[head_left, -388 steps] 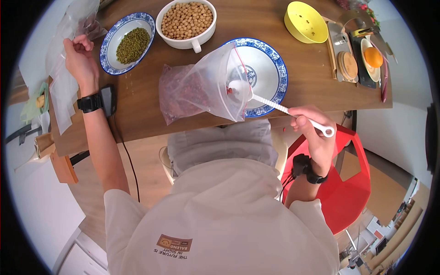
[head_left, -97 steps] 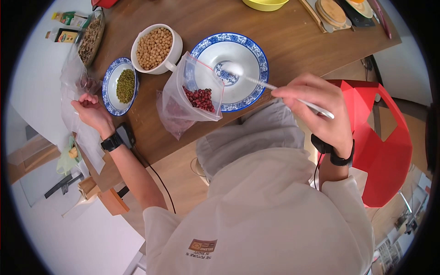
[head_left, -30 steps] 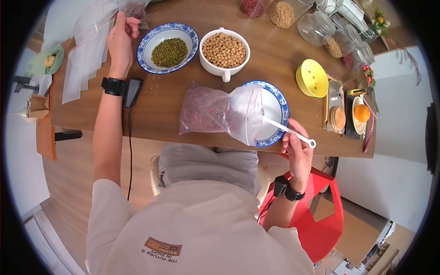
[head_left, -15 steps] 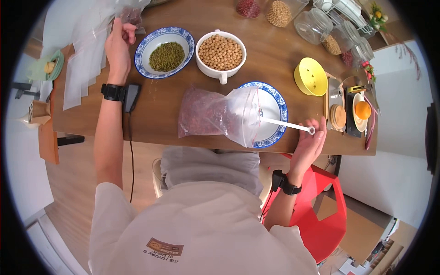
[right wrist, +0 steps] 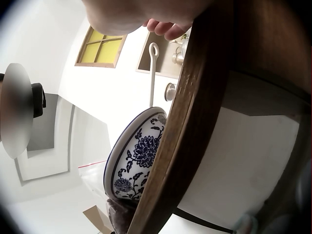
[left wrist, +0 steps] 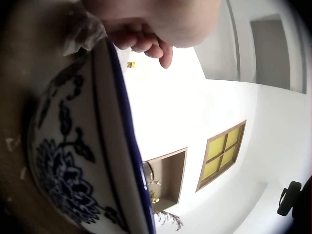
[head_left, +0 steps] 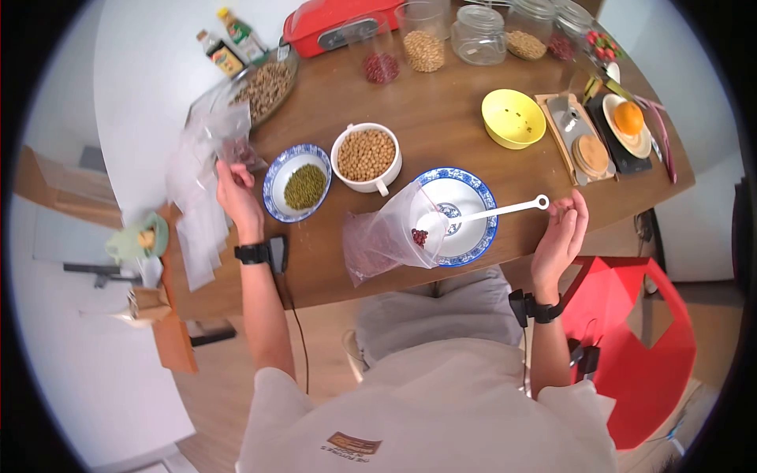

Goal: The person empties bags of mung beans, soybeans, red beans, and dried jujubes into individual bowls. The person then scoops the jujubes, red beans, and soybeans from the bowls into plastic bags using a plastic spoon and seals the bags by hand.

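A white long-handled spoon (head_left: pixel 505 210) lies in a blue-and-white bowl (head_left: pixel 477 243), its ringed handle end jutting past the right rim. My right hand (head_left: pixel 558 246) rests at the table edge just right of that end, fingers loosely curled, holding nothing. A clear zip bag (head_left: pixel 386 240) of dark red beans leans with its mouth over the bowl's left side. My left hand (head_left: pixel 240 203) lies loosely curled beside a smaller patterned bowl (head_left: pixel 272 193) of green mung beans (head_left: pixel 305 188), near several plastic bags (head_left: pixel 201 169). In the left wrist view, a patterned bowl wall (left wrist: pixel 73 161) stands close to the fingers.
A two-handled white cup (head_left: pixel 382 180) of chickpeas stands behind the bowls. Farther right are a yellow bowl (head_left: pixel 512 130), a wooden tray (head_left: pixel 587 150) and an orange (head_left: pixel 628 118). Jars line the back near a red appliance (head_left: pixel 335 27). A red chair (head_left: pixel 639 355) sits at right.
Earlier my right hand held the spoon; now it has let go and sits apart from the handle, which stays in the bowl. The head view has turned. My left hand stays near the bags.
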The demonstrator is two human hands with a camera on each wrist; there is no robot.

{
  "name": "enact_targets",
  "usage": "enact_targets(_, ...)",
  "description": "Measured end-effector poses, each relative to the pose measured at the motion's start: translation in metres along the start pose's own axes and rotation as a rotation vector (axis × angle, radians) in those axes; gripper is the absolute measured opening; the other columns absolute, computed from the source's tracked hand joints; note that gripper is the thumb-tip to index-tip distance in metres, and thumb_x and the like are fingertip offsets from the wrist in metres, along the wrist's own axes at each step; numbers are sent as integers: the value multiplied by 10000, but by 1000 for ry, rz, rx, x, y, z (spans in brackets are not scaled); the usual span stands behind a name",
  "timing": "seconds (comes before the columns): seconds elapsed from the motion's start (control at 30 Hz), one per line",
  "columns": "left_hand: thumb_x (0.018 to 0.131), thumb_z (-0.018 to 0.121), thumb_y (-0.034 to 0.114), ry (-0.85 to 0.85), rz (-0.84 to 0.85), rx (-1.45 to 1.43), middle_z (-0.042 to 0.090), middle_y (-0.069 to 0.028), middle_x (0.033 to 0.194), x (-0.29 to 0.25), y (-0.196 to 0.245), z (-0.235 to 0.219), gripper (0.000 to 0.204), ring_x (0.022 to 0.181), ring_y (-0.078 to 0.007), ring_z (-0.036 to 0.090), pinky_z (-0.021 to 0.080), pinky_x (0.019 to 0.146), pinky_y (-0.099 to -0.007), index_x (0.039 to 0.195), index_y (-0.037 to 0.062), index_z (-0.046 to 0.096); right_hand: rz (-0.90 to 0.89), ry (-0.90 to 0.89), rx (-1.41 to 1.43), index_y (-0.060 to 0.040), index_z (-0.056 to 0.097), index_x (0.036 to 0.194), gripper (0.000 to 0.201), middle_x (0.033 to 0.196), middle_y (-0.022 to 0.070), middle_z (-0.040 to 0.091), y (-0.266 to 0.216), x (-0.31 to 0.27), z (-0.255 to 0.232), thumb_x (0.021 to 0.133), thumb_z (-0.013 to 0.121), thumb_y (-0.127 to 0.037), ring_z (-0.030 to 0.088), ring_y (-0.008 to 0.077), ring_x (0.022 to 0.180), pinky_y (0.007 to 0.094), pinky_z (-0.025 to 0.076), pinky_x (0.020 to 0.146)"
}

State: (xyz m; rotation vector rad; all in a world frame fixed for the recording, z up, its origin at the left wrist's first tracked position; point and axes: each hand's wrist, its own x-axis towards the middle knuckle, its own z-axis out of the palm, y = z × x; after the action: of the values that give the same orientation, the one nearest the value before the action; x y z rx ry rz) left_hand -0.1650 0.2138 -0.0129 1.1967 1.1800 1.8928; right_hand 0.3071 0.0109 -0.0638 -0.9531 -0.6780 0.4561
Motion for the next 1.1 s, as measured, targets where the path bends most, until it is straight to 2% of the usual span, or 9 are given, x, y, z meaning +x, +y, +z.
enact_targets(0.27,1084,596,261,-66,42,-19,575,13,788,-48,78,57,293,675,-82,475,388,614,-245,912,35,667,18,-28,-7,21,547,1364,317,1022,36,575,0,2,-4,1122,477,-171,547,128,963,284,455,923)
enact_targets(0.33,1003,655,90,-272,211,422,654,-22,888,-90,117,79,76,712,-87,529,421,635,-242,985,42,711,15,-28,-21,21,562,1347,308,986,27,578,0,1,-5,1119,488,-174,545,121,946,273,451,910)
enact_targets(0.4,892,732,29,-678,571,627,702,-41,982,-121,146,96,134,738,-116,575,467,641,-255,1021,67,736,23,-25,-5,17,565,1345,306,986,25,577,0,1,-5,1119,489,-174,543,119,945,271,450,909)
enact_targets(0.43,816,798,63,-788,570,696,706,-67,1009,-140,158,108,213,734,-187,622,510,641,-302,1022,70,744,30,-21,4,14,568,1343,303,987,23,576,0,1,-5,1119,489,-175,542,116,945,269,449,908)
enact_targets(0.47,820,827,138,-930,778,735,706,-74,1060,-148,160,116,250,755,-243,657,531,649,-336,1051,82,747,27,-23,13,14,568,1343,303,987,23,576,-1,1,-5,1119,489,-175,542,116,945,269,449,908)
enact_targets(0.53,817,846,215,-1056,850,712,694,-71,1065,-174,165,129,324,765,-254,669,536,648,-352,1091,85,731,49,-24,72,8,576,1337,299,988,16,572,-2,2,-7,1117,498,-178,537,108,939,267,448,900)
enact_targets(0.67,812,849,241,-1075,932,893,679,-51,1037,-202,169,138,345,759,-223,665,528,641,-355,1086,90,705,12,-53,-5,0,584,1332,285,1001,5,565,-14,2,-14,1108,516,-161,531,101,935,261,450,885)
enact_targets(0.87,877,773,227,-1051,945,1077,625,-51,925,-210,151,131,205,796,-238,659,520,677,-370,924,85,632,145,-376,-146,-19,586,1402,353,1051,-12,569,-22,17,-20,1065,605,-123,542,67,961,224,463,883)
enact_targets(1.1,868,775,106,-917,770,948,660,-70,868,-211,169,110,116,693,-239,641,505,608,-357,874,44,676,183,-538,-255,-31,601,1403,396,1126,15,609,-24,23,-22,1031,662,-151,582,98,992,261,496,892)
